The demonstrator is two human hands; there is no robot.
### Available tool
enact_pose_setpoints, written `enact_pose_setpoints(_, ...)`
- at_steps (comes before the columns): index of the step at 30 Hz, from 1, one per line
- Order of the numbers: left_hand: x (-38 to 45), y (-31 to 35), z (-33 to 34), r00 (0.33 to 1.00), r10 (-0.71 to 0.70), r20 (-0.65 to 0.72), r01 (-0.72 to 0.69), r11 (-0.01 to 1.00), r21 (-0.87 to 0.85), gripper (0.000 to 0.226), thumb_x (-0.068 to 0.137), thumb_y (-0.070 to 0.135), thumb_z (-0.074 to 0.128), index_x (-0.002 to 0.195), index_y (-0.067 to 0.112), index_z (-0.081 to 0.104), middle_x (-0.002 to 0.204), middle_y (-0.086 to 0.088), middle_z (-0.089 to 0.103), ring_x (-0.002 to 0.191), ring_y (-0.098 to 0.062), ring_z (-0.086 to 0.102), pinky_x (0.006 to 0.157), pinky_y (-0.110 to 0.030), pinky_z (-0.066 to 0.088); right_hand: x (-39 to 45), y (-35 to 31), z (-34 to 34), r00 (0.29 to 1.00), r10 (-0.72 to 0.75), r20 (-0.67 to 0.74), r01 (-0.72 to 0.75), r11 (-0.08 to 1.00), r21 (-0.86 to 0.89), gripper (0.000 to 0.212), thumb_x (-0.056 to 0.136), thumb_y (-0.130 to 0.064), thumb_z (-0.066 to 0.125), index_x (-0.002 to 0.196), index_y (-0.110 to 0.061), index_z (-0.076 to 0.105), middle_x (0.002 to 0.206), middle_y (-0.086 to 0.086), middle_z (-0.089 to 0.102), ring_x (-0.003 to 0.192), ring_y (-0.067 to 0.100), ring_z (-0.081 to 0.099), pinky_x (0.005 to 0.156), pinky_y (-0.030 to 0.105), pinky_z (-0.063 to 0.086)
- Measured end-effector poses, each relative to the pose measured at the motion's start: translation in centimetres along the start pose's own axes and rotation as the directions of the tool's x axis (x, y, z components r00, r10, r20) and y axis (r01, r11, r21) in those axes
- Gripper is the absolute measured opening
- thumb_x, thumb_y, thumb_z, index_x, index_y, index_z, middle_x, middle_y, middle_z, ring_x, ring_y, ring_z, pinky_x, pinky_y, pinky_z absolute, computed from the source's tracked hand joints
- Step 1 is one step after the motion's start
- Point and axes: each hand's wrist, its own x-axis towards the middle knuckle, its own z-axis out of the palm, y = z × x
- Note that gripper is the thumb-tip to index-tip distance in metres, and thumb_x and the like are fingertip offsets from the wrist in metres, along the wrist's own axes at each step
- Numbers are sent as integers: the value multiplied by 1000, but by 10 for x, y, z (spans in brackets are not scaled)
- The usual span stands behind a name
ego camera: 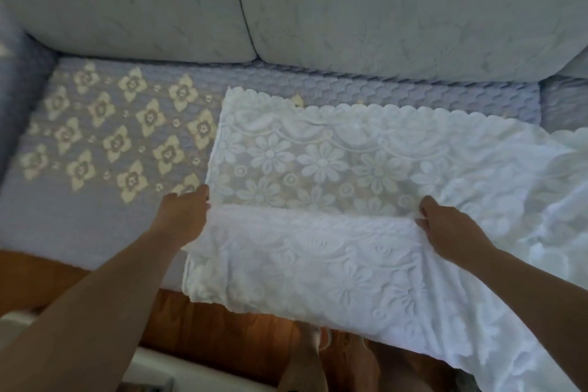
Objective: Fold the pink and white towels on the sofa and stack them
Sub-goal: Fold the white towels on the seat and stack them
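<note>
**White towel mid-fold, both hands on the near fold line**

Landmark: the sofa (pixel 286 86) seat, quilted blue cover with cream flowers.

The white towel (pixel 318 153) lies across the middle and right of the seat. Its long axis runs left to right, parallel to the seat's front edge. Scalloped far edge sits near the back cushions (pixel 381 9); the near portion hangs off the seat front toward the wood floor (pixel 222 328). The right end is bunched and unsmoothed.

No pink towel in view, so can't place it.

Your left hand (pixel 186 216) grips the towel's left edge at the seat front. Your right hand (pixel 445 229) pinches the fabric at the same fold line, further right. Both are clamped on the towel and about equally near it; it lies straight ahead of you.

My read: the next move goes away from you, across the short axis, carrying the near flap toward the scalloped edge. Keep both hands level or the fold skews.
</note>
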Motion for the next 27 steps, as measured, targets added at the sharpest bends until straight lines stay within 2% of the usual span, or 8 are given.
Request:
enact_pose_setpoints(3,24,-9,-35,984,50,-173,-39,997,67,19,103,24,43,118,17,52,99,-5,71,89,-29,70,74,-34,46,9,-4,-32,994,-6,-108,4,1000,-20,19,102,-27,45,89,-22,32,63,-2,49,58,28,54,58,37,42)
enact_pose_setpoints(5,60,-9,-62,962,61,-267,-48,997,54,15,103,24,45,113,16,53,100,-6,69,90,-30,69,78,-35,47,28,-6,-59,981,3,-195,-7,1000,-23,16,101,-26,46,90,-22,35,63,-1,48,59,30,54,59,37,41)
enact_pose_setpoints(11,195,21,-96,928,72,-366,-78,997,-2,16,101,24,47,115,18,53,107,-7,67,100,-30,65,87,-40,43,122,-5,-89,906,167,-390,-170,985,26,11,101,-18,48,100,-10,55,71,13,56,67,34,53,63,38,38)
enact_pose_setpoints(15,247,38,-68,964,51,-263,-46,999,26,33,98,31,48,129,18,47,122,-11,59,113,-32,58,99,-44,39,167,-14,-55,907,276,-317,-300,953,-29,20,97,-20,53,108,-3,55,98,24,61,93,43,60,76,46,47)
enact_pose_setpoints(17,257,34,-51,960,98,-261,-86,995,59,42,96,34,49,133,15,47,127,-15,54,118,-35,52,101,-45,38,169,-16,-42,887,281,-366,-328,942,-71,19,93,-16,57,103,0,55,91,24,57,87,44,58,73,48,48)
enact_pose_setpoints(21,275,13,-46,883,262,-390,-274,961,23,40,89,28,56,126,11,55,127,-14,55,120,-35,50,106,-47,34,166,-15,-47,898,246,-365,-279,959,-42,7,94,-8,55,96,-1,54,82,20,56,79,42,59,70,47,50)
enact_pose_setpoints(24,284,2,-60,914,268,-305,-275,961,20,33,93,35,58,122,19,52,113,-6,68,105,-31,63,100,-45,36,172,-20,-65,898,337,-284,-338,940,46,6,99,-11,46,94,-12,48,84,8,52,88,38,61,74,40,43)
enact_pose_setpoints(27,281,-12,-71,915,227,-335,-198,973,119,15,96,29,58,107,18,60,92,-6,73,87,-29,69,86,-40,42,175,-23,-69,909,353,-223,-355,934,34,12,102,-19,45,91,-15,47,82,4,48,90,36,61,72,36,38)
